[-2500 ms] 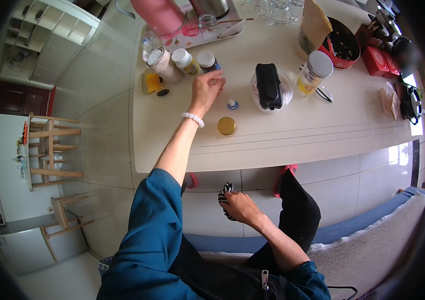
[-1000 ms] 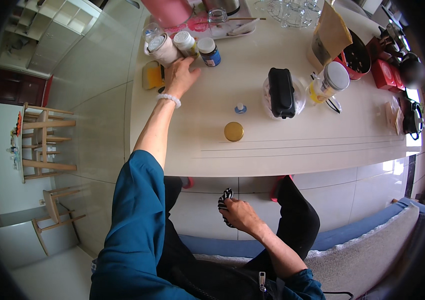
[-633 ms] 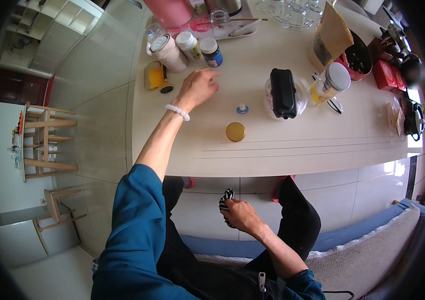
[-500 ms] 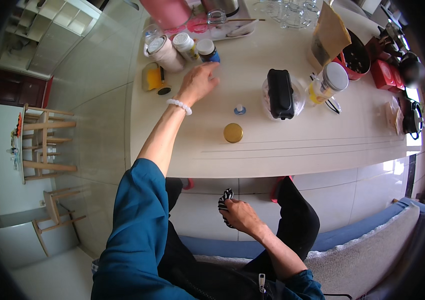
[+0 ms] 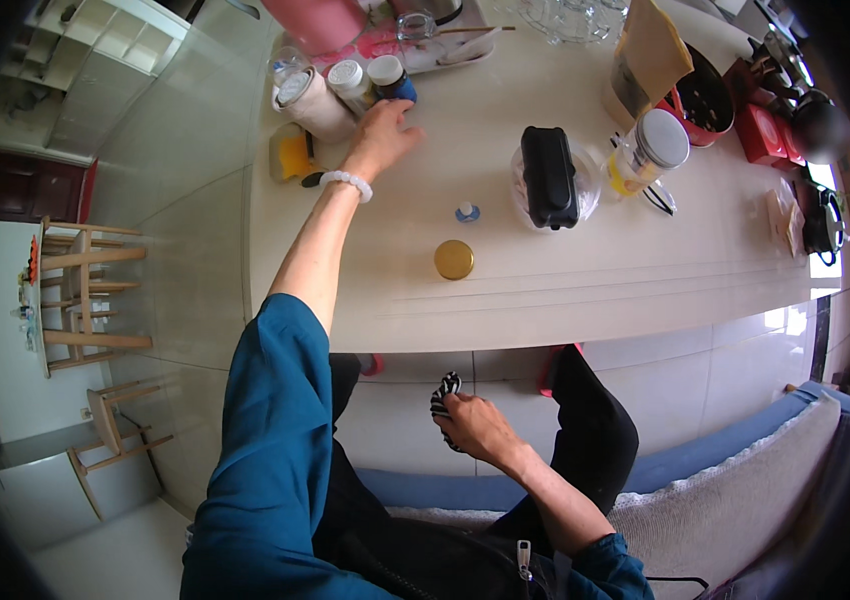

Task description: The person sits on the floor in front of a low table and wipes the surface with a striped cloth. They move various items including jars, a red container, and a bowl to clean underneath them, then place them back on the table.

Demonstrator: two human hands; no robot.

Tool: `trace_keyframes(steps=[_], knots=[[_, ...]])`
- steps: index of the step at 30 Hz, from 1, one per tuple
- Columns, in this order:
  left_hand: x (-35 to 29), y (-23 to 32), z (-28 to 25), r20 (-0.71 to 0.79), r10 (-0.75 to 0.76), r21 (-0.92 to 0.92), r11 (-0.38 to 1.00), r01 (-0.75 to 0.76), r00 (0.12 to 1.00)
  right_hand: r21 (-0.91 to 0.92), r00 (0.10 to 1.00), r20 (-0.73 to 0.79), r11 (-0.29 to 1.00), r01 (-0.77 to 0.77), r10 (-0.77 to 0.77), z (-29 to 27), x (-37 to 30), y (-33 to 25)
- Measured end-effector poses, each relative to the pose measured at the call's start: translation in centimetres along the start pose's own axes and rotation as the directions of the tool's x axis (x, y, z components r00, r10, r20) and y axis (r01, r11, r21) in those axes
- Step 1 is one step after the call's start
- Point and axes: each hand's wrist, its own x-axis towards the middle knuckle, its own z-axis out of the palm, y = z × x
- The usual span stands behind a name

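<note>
My left hand (image 5: pixel 383 142), a pale bead bracelet on its wrist, reaches across the table to a small blue bottle with a white cap (image 5: pixel 389 77). Its fingertips are at the bottle's near side; whether they touch it I cannot tell. The thumb is spread away and nothing shows in the grasp. Beside that bottle stand a white-capped bottle (image 5: pixel 351 87) and a pale lidded cup (image 5: pixel 315 105). Below the table edge, over my lap, my right hand (image 5: pixel 482 428) is closed around a crumpled black-and-white striped cloth (image 5: pixel 447 400).
A gold lid (image 5: pixel 454 260) and a small blue-and-white stopper (image 5: pixel 468 212) lie mid-table. Rightward are a black case (image 5: pixel 550 178) on a clear container, a white-lidded jar (image 5: pixel 661 140), a paper pouch (image 5: pixel 651 58) and a red pot (image 5: pixel 707 95). A tray (image 5: pixel 470 50) stands at the back.
The whole view has shifted slightly, so the table things sit a bit further left and up. My left hand stays by the blue bottle; the right hand keeps hold of the striped cloth.
</note>
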Motion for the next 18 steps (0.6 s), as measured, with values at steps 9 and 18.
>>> trace_keyframes(steps=[9, 18], knots=[[-11.8, 6.3, -3.0, 0.145, -0.084, -0.573, 0.806, 0.153, 0.986, 0.006, 0.998, -0.069, 1.0, 0.01, -0.009, -0.5, 0.1, 0.3], [-21.0, 11.1, 3.1, -0.108, -0.124, -0.451, 0.89, 0.063, 0.986, 0.098, 0.98, -0.192, 0.993, 0.066, -0.046, -2.6, -0.2, 0.3]])
